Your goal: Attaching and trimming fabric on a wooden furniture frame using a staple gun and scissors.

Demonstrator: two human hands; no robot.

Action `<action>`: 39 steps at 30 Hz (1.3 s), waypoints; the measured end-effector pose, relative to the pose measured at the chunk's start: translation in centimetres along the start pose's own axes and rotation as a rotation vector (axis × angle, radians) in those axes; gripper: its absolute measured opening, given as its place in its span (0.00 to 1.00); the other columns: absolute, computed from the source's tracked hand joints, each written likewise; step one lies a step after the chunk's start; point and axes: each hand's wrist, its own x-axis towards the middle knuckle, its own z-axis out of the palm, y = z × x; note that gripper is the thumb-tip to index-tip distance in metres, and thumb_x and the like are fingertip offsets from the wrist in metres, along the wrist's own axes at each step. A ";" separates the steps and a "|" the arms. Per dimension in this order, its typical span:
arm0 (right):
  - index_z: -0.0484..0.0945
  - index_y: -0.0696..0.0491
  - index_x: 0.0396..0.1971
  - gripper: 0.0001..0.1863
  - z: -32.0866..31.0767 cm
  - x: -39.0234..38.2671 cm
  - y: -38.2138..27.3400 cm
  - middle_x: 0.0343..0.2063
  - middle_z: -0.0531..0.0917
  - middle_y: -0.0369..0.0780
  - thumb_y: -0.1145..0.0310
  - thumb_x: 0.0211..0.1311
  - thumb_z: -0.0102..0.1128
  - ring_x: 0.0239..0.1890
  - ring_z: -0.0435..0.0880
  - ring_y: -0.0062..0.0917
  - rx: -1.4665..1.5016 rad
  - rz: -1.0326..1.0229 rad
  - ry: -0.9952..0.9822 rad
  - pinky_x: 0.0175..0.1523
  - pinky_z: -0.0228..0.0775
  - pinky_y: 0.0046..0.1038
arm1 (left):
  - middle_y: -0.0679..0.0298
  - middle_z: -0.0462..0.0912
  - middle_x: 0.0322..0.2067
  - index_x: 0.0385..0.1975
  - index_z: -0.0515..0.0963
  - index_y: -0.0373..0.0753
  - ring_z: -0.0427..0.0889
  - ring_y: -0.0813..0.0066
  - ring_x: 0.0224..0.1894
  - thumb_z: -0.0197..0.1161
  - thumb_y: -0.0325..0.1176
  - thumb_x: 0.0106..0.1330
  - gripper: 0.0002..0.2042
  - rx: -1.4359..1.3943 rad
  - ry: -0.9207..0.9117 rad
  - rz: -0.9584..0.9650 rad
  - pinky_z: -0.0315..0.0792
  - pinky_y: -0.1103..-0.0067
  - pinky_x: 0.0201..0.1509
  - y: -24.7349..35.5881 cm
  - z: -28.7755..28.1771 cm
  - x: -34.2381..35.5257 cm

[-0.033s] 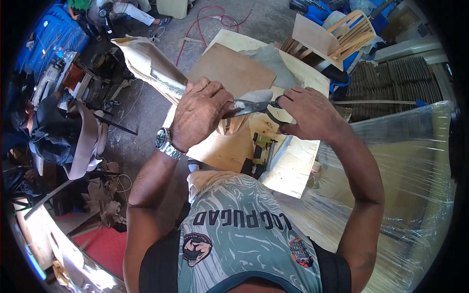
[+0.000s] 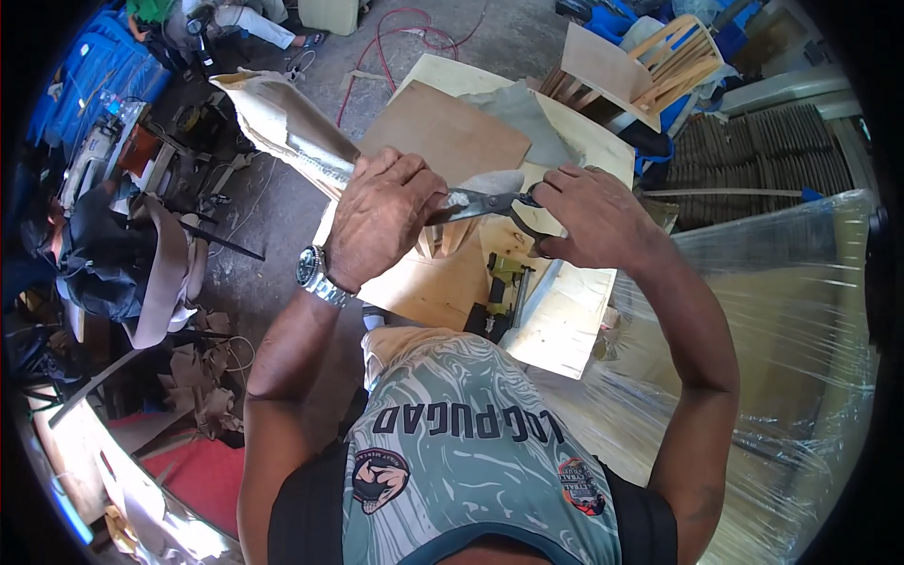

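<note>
The right hand [image 2: 603,217], near 2 o'clock, is closed on the handles of the dark metal scissors [image 2: 482,204], which sit near 12 o'clock, above the wooden bench [image 2: 570,325]. The blades point toward 9 o'clock, to the left hand [image 2: 388,209]. That hand, near 11 o'clock, is curled over the end of a long pale cloth piece [image 2: 287,118], which sticks out toward 10 o'clock. Its fingertips are hidden, so I cannot tell how hard it pinches. The scissors look hard, stiff and a bit heavy, and the loops are the safe place to hold. The cloth looks light and soft, so it may bend or slip; its edge, away from the blades, is good to hold. A green and black tool [image 2: 508,282] lies toward 5 o'clock from the scissors.
</note>
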 end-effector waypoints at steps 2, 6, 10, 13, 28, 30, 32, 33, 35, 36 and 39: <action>0.76 0.54 0.40 0.23 0.5 -0.4 -0.1 0.41 0.79 0.43 0.58 0.47 0.73 0.51 0.77 0.37 0.029 0.036 -0.018 0.56 0.69 0.39 | 0.67 0.78 0.33 0.34 0.80 0.41 0.74 0.67 0.40 0.66 0.29 0.60 0.04 -0.003 -0.002 0.006 0.65 0.71 0.45 0.0 -0.1 0.0; 0.75 0.55 0.36 0.19 1.0 -1.7 0.0 0.36 0.79 0.42 0.64 0.48 0.72 0.44 0.78 0.38 0.060 -0.050 0.134 0.52 0.70 0.37 | 0.66 0.78 0.32 0.32 0.80 0.42 0.74 0.66 0.40 0.66 0.32 0.61 0.03 -0.033 -0.001 0.028 0.64 0.71 0.45 -0.5 0.2 0.5; 0.77 0.54 0.35 0.12 1.2 -2.9 -0.8 0.34 0.81 0.40 0.65 0.54 0.65 0.45 0.80 0.33 -0.048 0.046 0.017 0.50 0.73 0.37 | 0.66 0.78 0.32 0.32 0.80 0.43 0.74 0.66 0.40 0.65 0.30 0.61 0.03 -0.048 -0.030 0.022 0.64 0.70 0.46 -0.4 0.3 0.6; 0.77 0.54 0.34 0.09 0.7 -3.5 -1.7 0.32 0.82 0.40 0.66 0.55 0.63 0.42 0.81 0.32 -0.112 0.046 0.020 0.46 0.74 0.36 | 0.65 0.78 0.32 0.33 0.80 0.42 0.74 0.64 0.40 0.65 0.28 0.60 0.03 -0.065 -0.025 0.021 0.64 0.69 0.45 -0.6 0.0 0.5; 0.79 0.56 0.35 0.14 0.8 0.3 -5.2 0.33 0.83 0.42 0.62 0.54 0.66 0.43 0.82 0.35 -0.018 0.108 -0.017 0.44 0.77 0.37 | 0.56 0.79 0.32 0.36 0.79 0.32 0.78 0.60 0.39 0.60 0.30 0.68 0.07 -0.394 -0.480 0.207 0.71 0.68 0.45 -6.5 0.0 4.9; 0.79 0.56 0.35 0.14 0.7 -0.3 -5.5 0.33 0.83 0.42 0.62 0.54 0.66 0.42 0.82 0.36 -0.001 0.111 -0.013 0.44 0.77 0.37 | 0.58 0.79 0.31 0.38 0.78 0.32 0.78 0.64 0.38 0.61 0.32 0.69 0.08 -0.403 -0.550 0.148 0.71 0.70 0.43 -6.5 -0.4 5.5; 0.78 0.56 0.34 0.14 0.8 -0.8 -5.7 0.32 0.83 0.42 0.62 0.54 0.66 0.41 0.83 0.35 -0.018 0.078 0.014 0.43 0.77 0.36 | 0.59 0.80 0.31 0.38 0.78 0.32 0.79 0.66 0.36 0.60 0.33 0.70 0.09 -0.442 -0.540 0.117 0.72 0.71 0.42 -7.1 -0.6 5.6; 0.78 0.56 0.34 0.14 1.0 -0.8 -5.9 0.32 0.83 0.42 0.62 0.54 0.66 0.41 0.83 0.35 -0.020 0.077 0.016 0.43 0.77 0.36 | 0.59 0.81 0.32 0.38 0.78 0.32 0.79 0.67 0.35 0.59 0.33 0.70 0.09 -0.483 -0.534 0.093 0.72 0.72 0.40 -7.5 -0.7 5.7; 0.78 0.56 0.33 0.14 1.4 -0.8 -6.1 0.31 0.83 0.41 0.62 0.54 0.67 0.39 0.83 0.34 -0.051 0.112 0.016 0.41 0.77 0.36 | 0.59 0.81 0.32 0.39 0.78 0.32 0.79 0.70 0.33 0.59 0.34 0.71 0.10 -0.451 -0.550 0.071 0.71 0.73 0.38 -7.9 -1.0 5.8; 0.78 0.56 0.33 0.14 1.6 -0.8 -6.3 0.31 0.83 0.41 0.62 0.54 0.67 0.39 0.83 0.34 -0.056 0.113 0.020 0.41 0.77 0.36 | 0.59 0.81 0.31 0.40 0.78 0.32 0.79 0.71 0.33 0.58 0.34 0.72 0.10 -0.439 -0.548 0.024 0.71 0.74 0.38 -8.1 -1.0 5.6; 0.79 0.56 0.32 0.14 2.0 -0.6 -6.8 0.31 0.83 0.41 0.61 0.54 0.66 0.39 0.83 0.33 -0.132 0.125 0.046 0.37 0.78 0.35 | 0.57 0.81 0.29 0.39 0.79 0.32 0.80 0.71 0.30 0.60 0.37 0.71 0.12 -0.485 -0.440 0.023 0.73 0.73 0.37 -8.5 -1.0 4.4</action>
